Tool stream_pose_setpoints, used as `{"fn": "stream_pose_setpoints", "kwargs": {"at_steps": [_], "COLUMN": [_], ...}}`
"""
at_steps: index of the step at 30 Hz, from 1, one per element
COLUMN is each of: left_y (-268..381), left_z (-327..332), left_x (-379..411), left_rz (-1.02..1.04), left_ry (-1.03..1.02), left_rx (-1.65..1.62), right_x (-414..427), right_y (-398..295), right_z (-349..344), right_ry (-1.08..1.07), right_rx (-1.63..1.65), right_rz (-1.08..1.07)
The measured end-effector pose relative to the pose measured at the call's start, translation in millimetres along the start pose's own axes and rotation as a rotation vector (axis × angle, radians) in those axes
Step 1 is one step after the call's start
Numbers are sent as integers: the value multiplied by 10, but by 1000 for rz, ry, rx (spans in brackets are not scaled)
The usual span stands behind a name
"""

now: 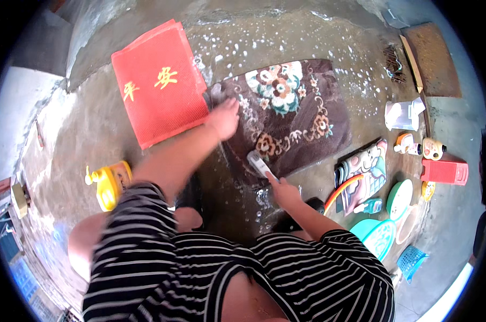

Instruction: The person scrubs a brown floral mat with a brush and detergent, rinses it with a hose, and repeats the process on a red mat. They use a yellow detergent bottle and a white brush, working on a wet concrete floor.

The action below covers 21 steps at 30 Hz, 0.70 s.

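A dark brown floral rug, wet-looking, lies flat on the concrete floor before me. My right hand is closed on the handle of a pale scrubbing brush, whose head rests at the rug's near edge. My left hand is on or just above the rug's left edge, blurred; whether it grips anything cannot be told. To its left lies a red mat with yellow characters. Soap suds dot the wet floor around the rug.
A yellow pump jug stands at left. At right are a folded patterned cloth, an orange hose, a teal bottle, green basins, a blue basket, a red plastic washboard, detergent bottles and a clear plastic bin.
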<state>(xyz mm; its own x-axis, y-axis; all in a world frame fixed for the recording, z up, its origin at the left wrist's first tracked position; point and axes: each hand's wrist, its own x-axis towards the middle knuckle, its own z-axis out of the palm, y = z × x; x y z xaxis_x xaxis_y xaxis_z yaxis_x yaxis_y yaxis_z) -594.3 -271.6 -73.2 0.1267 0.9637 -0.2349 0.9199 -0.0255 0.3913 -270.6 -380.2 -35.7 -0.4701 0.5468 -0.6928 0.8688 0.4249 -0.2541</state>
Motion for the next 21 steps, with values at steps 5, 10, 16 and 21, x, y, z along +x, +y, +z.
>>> {"fn": "stream_pose_setpoints", "kwargs": {"at_steps": [5,10,16,21], "left_y": [324,343,448,401], "left_z": [937,829,985,831], "left_x": [-269,-152,448,554], "left_rz": [-340,-341,-454,-449], "left_ry": [166,62,342,262], "left_rx": [102,196,154,208], "right_x": [1330,2285,2062,1472], "right_y": [-136,1202,595,121], "right_z": [-693,-1812,-1493,-830], "right_ry": [266,489,367,288], "right_rx": [-49,77,-11,45], "right_rz": [151,482,372,54]}}
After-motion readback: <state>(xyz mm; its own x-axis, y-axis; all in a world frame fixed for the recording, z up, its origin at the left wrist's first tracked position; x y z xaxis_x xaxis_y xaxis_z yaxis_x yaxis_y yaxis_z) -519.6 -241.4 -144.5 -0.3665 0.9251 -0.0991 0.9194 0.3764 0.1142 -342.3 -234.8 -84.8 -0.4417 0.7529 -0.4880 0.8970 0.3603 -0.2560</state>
